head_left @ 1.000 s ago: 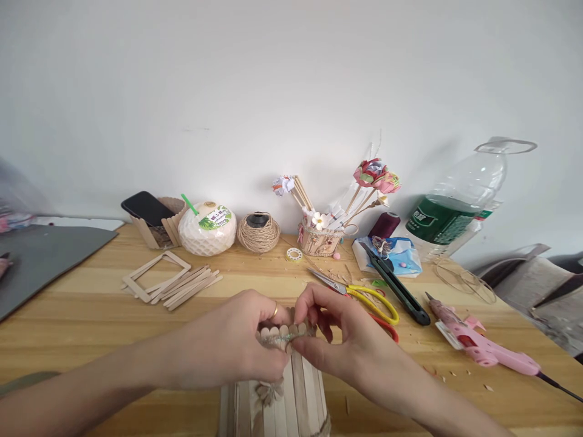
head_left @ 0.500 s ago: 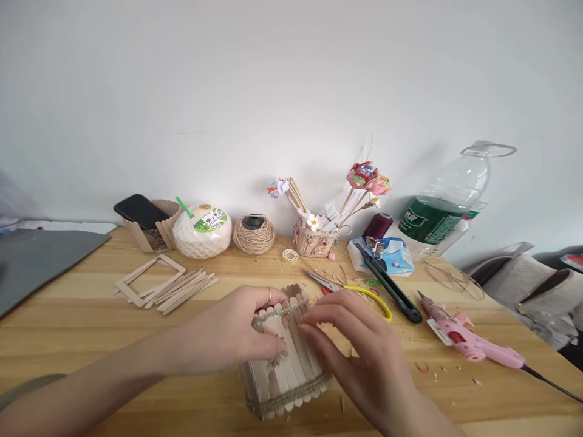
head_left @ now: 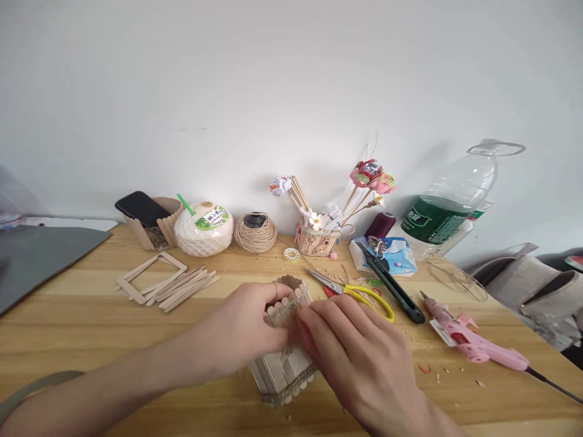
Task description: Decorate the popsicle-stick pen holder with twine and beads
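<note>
1. The stick holder (head_left: 282, 370) stands on the worktop (head_left: 91, 315), just in front of the scissors (head_left: 355, 292), tilted, its long axis leaning away from the person.
2. The left hand (head_left: 248, 331) is closed around the holder's left side, a ringed finger over the rim.
3. The right hand (head_left: 353, 346) lies against the holder's right side, fingertips pinching a thin glittery strip (head_left: 285, 308) along the rim.
4. Both hands touch the holder; neither is nearer.
5. The glue gun (head_left: 473, 347) lies well right of the scissors.

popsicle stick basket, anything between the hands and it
Nothing visible: the left hand grips the popsicle stick basket at its rim and the right hand presses on its front; the scissors lie behind, apart.
</note>
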`<state>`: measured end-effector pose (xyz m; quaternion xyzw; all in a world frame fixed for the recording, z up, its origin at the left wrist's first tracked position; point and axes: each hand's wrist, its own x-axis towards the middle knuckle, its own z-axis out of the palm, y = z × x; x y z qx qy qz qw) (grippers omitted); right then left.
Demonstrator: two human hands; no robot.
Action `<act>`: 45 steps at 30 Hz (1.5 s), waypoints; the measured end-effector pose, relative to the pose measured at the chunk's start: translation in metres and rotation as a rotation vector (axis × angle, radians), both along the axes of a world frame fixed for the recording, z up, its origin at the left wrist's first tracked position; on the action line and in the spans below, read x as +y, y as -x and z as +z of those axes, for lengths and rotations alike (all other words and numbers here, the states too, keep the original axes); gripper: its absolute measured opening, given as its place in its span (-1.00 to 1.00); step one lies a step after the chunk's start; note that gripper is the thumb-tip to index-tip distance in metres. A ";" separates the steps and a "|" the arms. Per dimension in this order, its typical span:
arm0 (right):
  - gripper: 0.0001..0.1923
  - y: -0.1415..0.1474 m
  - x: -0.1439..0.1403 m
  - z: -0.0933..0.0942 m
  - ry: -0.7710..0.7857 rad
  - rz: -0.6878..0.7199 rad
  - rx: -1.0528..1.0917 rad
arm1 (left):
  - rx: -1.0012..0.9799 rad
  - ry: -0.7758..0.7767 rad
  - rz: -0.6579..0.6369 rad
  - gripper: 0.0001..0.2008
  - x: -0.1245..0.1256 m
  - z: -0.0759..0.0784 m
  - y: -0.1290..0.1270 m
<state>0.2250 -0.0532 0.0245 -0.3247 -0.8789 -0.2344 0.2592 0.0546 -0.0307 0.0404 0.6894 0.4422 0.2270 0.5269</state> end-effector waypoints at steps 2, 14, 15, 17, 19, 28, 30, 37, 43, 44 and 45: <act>-0.80 0.002 0.003 0.000 0.026 0.014 0.012 | -0.016 -0.001 -0.007 -0.79 0.001 0.000 0.000; -0.78 -0.075 -0.015 0.019 0.752 0.135 1.187 | -0.078 0.108 -0.052 -0.70 0.014 0.001 0.012; -0.74 -0.086 -0.017 0.017 0.783 0.117 1.262 | -0.092 0.092 -0.067 -0.70 0.015 0.001 0.013; -0.67 -0.102 -0.018 0.011 0.797 0.083 1.415 | -0.124 0.064 -0.103 -0.70 0.018 -0.002 0.014; -0.64 -0.114 -0.020 0.003 0.749 -0.007 1.497 | -0.149 0.042 -0.131 -0.69 0.020 -0.005 0.014; -0.66 -0.223 -0.015 -0.040 0.332 -0.757 0.374 | -0.201 0.070 0.055 -0.50 0.032 -0.013 0.002; -0.61 -0.246 -0.015 -0.052 0.375 -0.846 0.031 | -0.305 0.150 0.046 -0.45 0.033 -0.012 -0.007; -0.53 -0.275 -0.003 -0.081 0.464 -0.817 -0.097 | -0.228 0.152 -0.120 -0.26 0.037 -0.010 -0.030; -0.73 -0.278 -0.003 -0.076 0.462 -0.848 0.003 | -0.156 0.111 -0.244 -0.33 0.042 -0.003 -0.040; -0.74 -0.274 -0.004 -0.072 0.460 -0.852 0.056 | -0.145 0.104 -0.251 -0.34 0.042 0.000 -0.044; -0.75 -0.269 -0.005 -0.068 0.456 -0.847 0.113 | -0.124 0.098 -0.250 -0.34 0.042 0.002 -0.047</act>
